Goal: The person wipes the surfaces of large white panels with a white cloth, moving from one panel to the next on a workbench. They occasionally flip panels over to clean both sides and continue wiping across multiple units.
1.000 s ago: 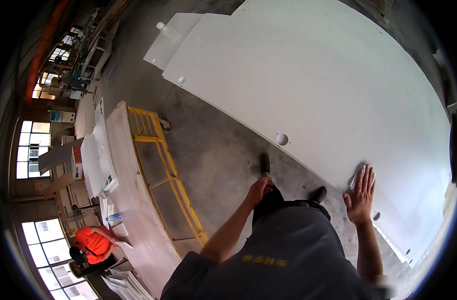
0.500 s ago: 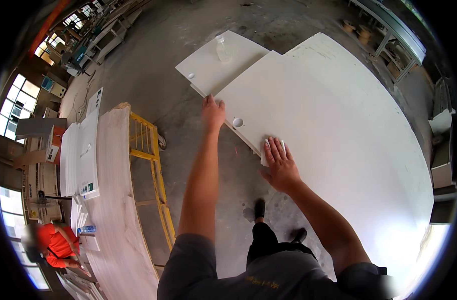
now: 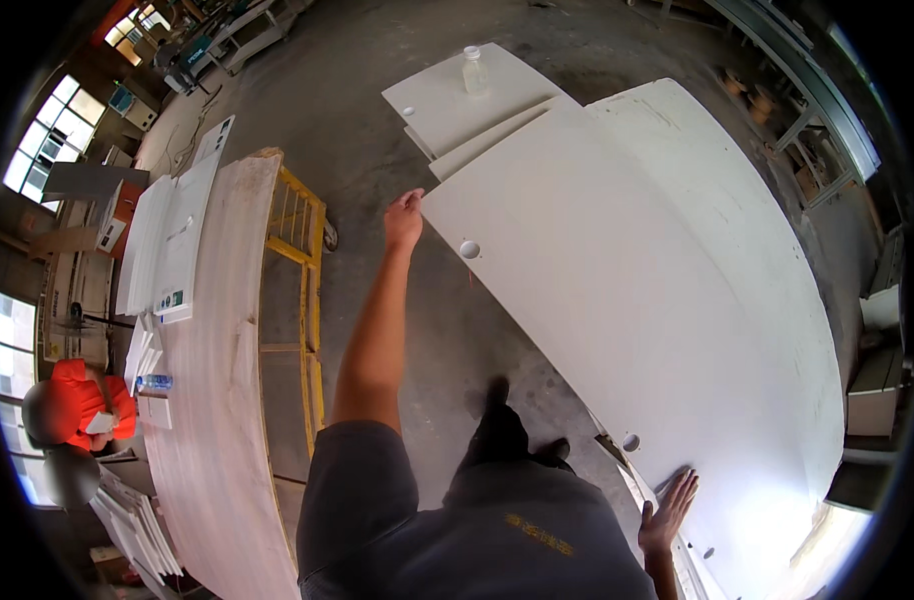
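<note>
A large white panel (image 3: pixel 597 270) with round holes near its left edge lies on other white boards. At its far left corner my left hand (image 3: pixel 405 218) has its fingers closed on the edge. My right hand (image 3: pixel 669 515) lies on the panel's near end, beside the second hole (image 3: pixel 631 441), fingers stretched out. A dark patch shows by its fingertips; whether anything is under the palm is hidden. Beyond the far corner, another white board (image 3: pixel 442 95) carries a clear bottle (image 3: pixel 474 75) with a white cap.
To the left stands a long pale worktop (image 3: pixel 212 400) beside a yellow metal frame (image 3: pixel 304 270), with stacked white boards (image 3: pixel 182 230) and a blue-labelled bottle (image 3: pixel 155 382) on it. A person in an orange top (image 3: pixel 92 400) is at the far left. A metal rack (image 3: pixel 817 120) stands far right.
My right hand has moved along the panel toward me, and the white cloth under it no longer shows. My left hand stays at the far corner, where more board edges now show. The view has shifted.
</note>
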Tool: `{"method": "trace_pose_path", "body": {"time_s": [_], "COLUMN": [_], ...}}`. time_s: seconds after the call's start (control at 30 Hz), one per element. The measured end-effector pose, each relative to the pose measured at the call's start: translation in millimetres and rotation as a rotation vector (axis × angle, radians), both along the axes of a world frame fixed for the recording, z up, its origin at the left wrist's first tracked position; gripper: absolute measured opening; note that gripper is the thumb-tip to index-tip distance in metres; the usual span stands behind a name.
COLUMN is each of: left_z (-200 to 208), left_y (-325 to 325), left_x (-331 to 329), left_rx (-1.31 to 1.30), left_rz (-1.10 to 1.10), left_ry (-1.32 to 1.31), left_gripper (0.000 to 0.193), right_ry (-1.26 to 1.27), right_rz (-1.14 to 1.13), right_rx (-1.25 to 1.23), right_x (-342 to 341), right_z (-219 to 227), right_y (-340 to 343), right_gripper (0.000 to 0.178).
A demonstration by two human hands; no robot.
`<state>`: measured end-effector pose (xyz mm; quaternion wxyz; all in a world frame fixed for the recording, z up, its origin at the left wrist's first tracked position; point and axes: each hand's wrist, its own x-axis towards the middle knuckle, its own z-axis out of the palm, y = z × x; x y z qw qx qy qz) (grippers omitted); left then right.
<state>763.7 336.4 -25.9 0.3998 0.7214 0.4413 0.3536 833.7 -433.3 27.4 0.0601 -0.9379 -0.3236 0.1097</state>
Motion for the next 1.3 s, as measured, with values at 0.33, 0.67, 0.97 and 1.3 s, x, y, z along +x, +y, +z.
{"method": "trace_pose_path", "body": {"time_s": [0.33,0.67,0.97,1.3], "left_z": [-97,16,64,40], "left_y": [-281,-341,-347,-382], "left_x": [-99,-101,-2,57], "left_rx": [-0.918,-0.563,0.424,0.897], "left_rz": [-0.076,-0.667,-1.365,-1.501], "left_ry": [-0.540,-0.284,0.035,0.444], "left_gripper": [0.049,0.025,0.068,0.077], "right_ry": [-0.017,-0.119,0.505,0.986], "right_rz": [0.808,1.010,-0.760,-1.357], "right_rx": [-0.006,-0.018,0.863,1.680], "right_x": [37,19,-4,-45], "right_z": [26,28,33,-74], "right_y": [389,505,64,-133], "right_gripper": [0.094,0.083,0.055,0.073]}}
